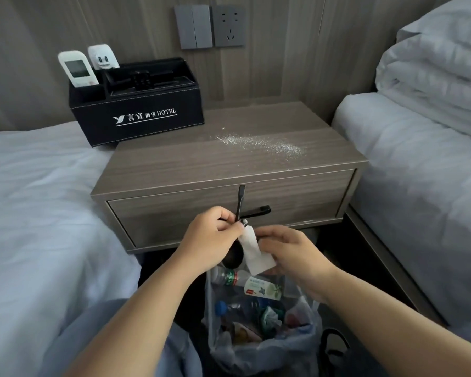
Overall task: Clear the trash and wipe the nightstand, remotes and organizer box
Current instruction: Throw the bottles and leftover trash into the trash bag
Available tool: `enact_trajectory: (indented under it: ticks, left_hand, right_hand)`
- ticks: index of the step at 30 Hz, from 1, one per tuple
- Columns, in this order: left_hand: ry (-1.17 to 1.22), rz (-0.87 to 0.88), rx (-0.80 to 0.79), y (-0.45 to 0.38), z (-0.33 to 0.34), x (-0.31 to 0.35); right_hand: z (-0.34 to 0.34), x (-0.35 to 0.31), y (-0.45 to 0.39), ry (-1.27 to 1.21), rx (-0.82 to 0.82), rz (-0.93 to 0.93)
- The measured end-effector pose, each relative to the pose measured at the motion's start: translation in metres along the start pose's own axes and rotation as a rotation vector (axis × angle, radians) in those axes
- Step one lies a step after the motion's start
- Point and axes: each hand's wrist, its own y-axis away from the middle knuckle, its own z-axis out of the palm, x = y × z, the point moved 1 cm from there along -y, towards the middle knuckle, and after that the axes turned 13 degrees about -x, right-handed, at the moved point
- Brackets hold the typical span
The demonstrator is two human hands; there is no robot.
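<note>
Above the clear plastic trash bag point(261, 317): left hand point(210, 238) pinches a black brush point(235, 240); right hand point(291, 251) grips a white folded tissue point(253, 248).
Beyond: grey wood nightstand point(229, 170) with white spilled grains point(259, 142); far left, black hotel organizer box point(136, 110) holding two white remotes point(78, 68).

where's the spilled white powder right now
In the head view, the white powder lies on the nightstand top, right of centre, to the right of the black organizer box.

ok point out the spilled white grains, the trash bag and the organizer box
spilled white grains point(259, 144), head view, middle of the scatter
trash bag point(307, 336), head view, right rim
organizer box point(144, 119), head view, front wall
</note>
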Motion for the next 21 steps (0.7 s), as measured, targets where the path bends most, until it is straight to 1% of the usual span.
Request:
enact_trajectory:
  ticks: [2,4,7,9,10,11,13,14,15,16,18,19,20,21]
  left_hand:
    - [0.013,-0.007,-0.012,-0.003,0.003,0.001]
    - [0.011,-0.018,-0.010,-0.005,0.004,-0.002]
    - [-0.003,-0.058,0.046,-0.009,0.002,-0.008]
    - [0.010,-0.100,0.099,-0.011,-0.003,-0.011]
    - [0.018,-0.113,0.106,-0.011,-0.005,-0.012]
    - [0.025,-0.114,0.094,-0.011,-0.006,-0.011]
    - [-0.013,-0.106,0.020,-0.010,-0.003,-0.011]
    - [-0.058,-0.109,-0.030,-0.008,-0.001,-0.010]
    - [-0.105,-0.114,-0.074,-0.006,0.001,-0.010]
    - [-0.150,-0.120,-0.108,-0.005,0.002,-0.011]
    - [-0.252,-0.134,-0.149,-0.005,0.003,-0.013]
    - [-0.305,-0.145,-0.166,-0.005,0.003,-0.014]
    - [-0.345,-0.160,-0.184,-0.005,0.004,-0.013]
    - [-0.371,-0.170,-0.204,-0.006,0.005,-0.012]
  right_hand:
    - [0.002,-0.005,0.004,-0.127,0.031,-0.017]
    - [-0.002,-0.007,0.004,-0.122,0.061,-0.046]
    - [-0.009,-0.001,0.003,0.066,0.162,-0.065]
    - [-0.014,0.017,-0.007,0.364,0.239,-0.022]
    - [-0.015,0.032,-0.014,0.528,0.238,0.021]
    - [-0.014,0.048,-0.021,0.643,0.195,0.074]
    - [-0.013,0.082,-0.033,0.721,0.064,0.200]
    - [-0.013,0.095,-0.036,0.736,0.038,0.242]
    - [-0.014,0.102,-0.038,0.736,0.057,0.258]
    - [-0.014,0.101,-0.040,0.683,0.121,0.237]
    - [-0.013,0.080,-0.039,0.383,0.280,0.114]
    - [-0.010,0.062,-0.036,0.202,0.307,0.024]
    - [-0.007,0.043,-0.032,0.060,0.290,-0.065]
    - [-0.003,0.026,-0.026,-0.004,0.251,-0.141]
